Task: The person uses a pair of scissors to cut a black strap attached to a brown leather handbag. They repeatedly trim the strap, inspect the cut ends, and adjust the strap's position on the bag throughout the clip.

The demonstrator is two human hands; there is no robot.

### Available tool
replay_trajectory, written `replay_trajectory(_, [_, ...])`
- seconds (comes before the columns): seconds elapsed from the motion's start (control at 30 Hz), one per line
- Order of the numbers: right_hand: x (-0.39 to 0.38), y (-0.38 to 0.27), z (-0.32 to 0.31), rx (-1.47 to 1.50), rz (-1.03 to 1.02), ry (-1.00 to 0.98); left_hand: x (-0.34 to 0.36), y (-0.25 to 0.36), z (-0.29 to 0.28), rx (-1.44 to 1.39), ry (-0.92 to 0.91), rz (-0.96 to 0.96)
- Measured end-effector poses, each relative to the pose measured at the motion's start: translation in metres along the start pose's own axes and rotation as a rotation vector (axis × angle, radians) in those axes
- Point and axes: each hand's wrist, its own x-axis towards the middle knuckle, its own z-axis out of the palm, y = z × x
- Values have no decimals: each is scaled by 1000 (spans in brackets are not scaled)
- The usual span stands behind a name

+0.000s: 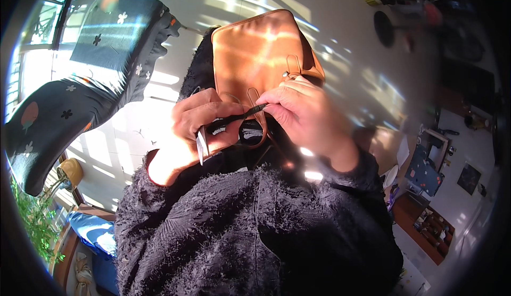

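A tan leather bag (254, 40) lies on my lap, with thin tan loops and straps hanging at its near side. My left hand (199, 120) is closed round a dark narrow strip (234, 118), and a pale, pointed flat piece (201, 144) sticks down from its fingers; I cannot make out what that piece is. My right hand (295, 112) pinches the end of the dark strip between thumb and forefinger, just in front of the bag's straps.
A chair with a dark flowered cover (114, 40) stands at the left, near green leaves (37, 227) and blue cloth (93, 235). At the right are a wooden box of small items (410, 213) and a flowered blue-grey object (423, 173).
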Motion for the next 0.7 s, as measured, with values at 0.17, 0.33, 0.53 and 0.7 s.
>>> replay_trajectory(0.17, [-1,1,0,-10,-45,3,-2,2,-2,55,-7,76])
replay_trajectory(0.33, [0,-1,1,13,-36,33,0,0,-3,46,-18,93])
replay_trajectory(0.53, [0,-4,1,41,12,35,1,0,-3,59,-22,92])
replay_trajectory(0.7, [0,-5,0,53,25,24,1,0,-1,62,-5,110])
